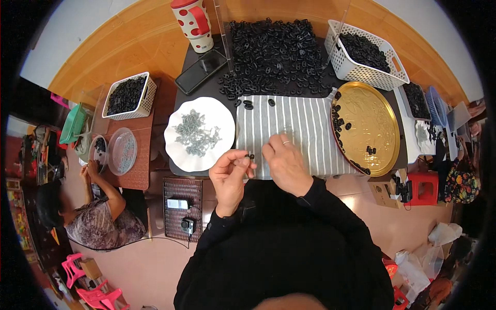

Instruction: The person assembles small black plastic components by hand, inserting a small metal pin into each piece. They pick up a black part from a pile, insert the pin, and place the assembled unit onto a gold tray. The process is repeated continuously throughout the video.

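My left hand (229, 175) pinches a small black plastic piece (250, 155) between thumb and fingertips, over the near edge of a grey-and-white striped cloth (315, 129). Just to its right, my right hand (287, 164) is held low over the cloth with its fingers curled in; whatever they hold is hidden. A scalloped white plate (175, 152) left of the cloth carries a heap of small grey spring-like parts (196, 133). Several black two-holed pieces (272, 102) lie along the cloth's far edge. On the right, a round gold tray (369, 124) has a few black pieces on it.
Behind the cloth spreads a large pile of black pieces (274, 51). A white basket (369, 64) of them stands far right. A phone (201, 71) and a spotted tumbler (194, 26) sit far left. At a brown table (132, 168) on the left, another person (103, 217) works.
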